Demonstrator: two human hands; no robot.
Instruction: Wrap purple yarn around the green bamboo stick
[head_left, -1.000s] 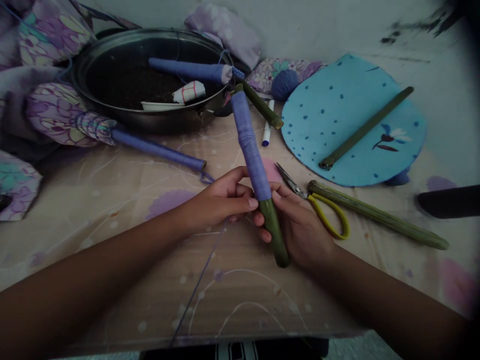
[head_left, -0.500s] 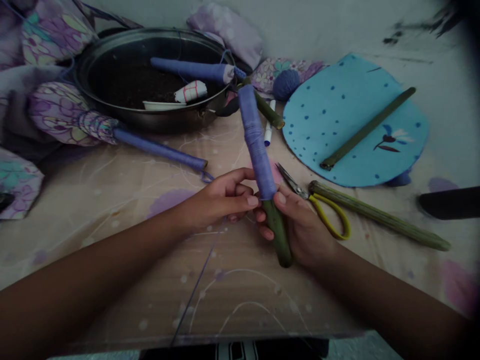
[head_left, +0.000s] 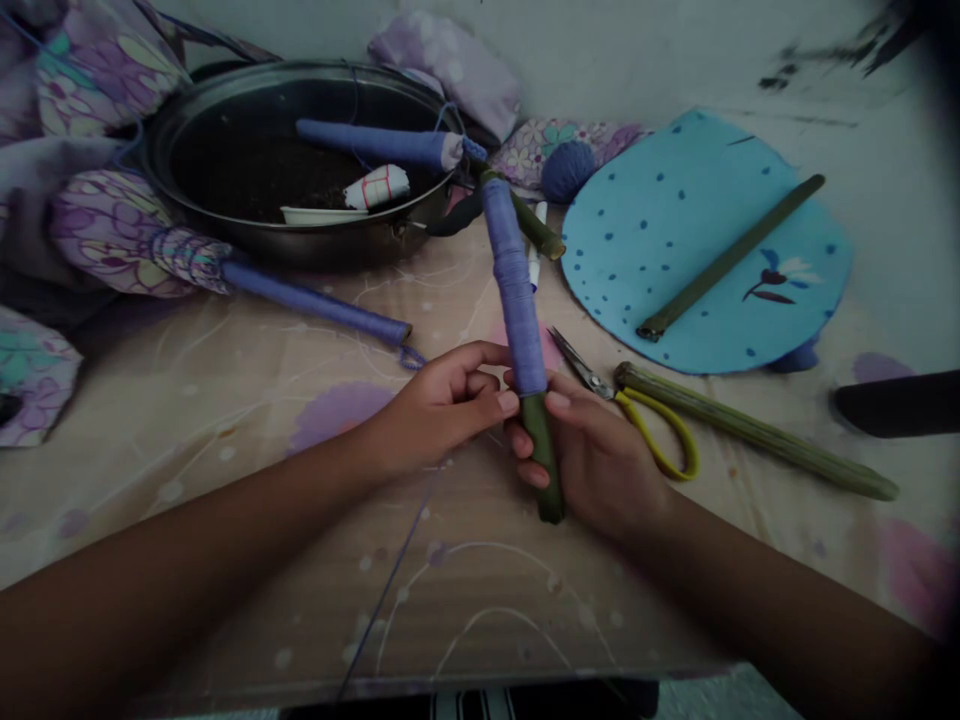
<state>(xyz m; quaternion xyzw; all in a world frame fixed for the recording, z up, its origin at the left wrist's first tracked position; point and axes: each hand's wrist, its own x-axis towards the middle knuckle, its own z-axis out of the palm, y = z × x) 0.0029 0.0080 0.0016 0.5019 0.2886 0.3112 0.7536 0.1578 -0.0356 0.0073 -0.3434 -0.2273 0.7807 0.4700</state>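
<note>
A green plant stem [head_left: 541, 440], its upper part wound in blue-purple yarn [head_left: 517, 300], stands tilted over the table. My right hand [head_left: 600, 440] is closed around its bare lower part, thumb at the lower edge of the winding. On the other side, my left hand [head_left: 450, 400] is closed, thumb and fingertips pinched beside the stem where the winding ends. A single yarn strand [head_left: 394, 570] runs from below my left hand to the table's front edge. Scissors [head_left: 600, 385] with yellow handles lie just beyond my right hand.
Behind stands a dark pan [head_left: 300, 225] with a yarn-wrapped stick [head_left: 375, 142] across it. Left lies another wrapped stick [head_left: 315, 300] with floral cloth. A yarn ball [head_left: 568, 172], blue dotted mat [head_left: 622, 260], bare stem [head_left: 750, 430] and black handle [head_left: 900, 404] lie right.
The wrapped stem has turned in my right hand and stands a little more upright, its lower end shifted left. Both hands stay at nearly the same place.
</note>
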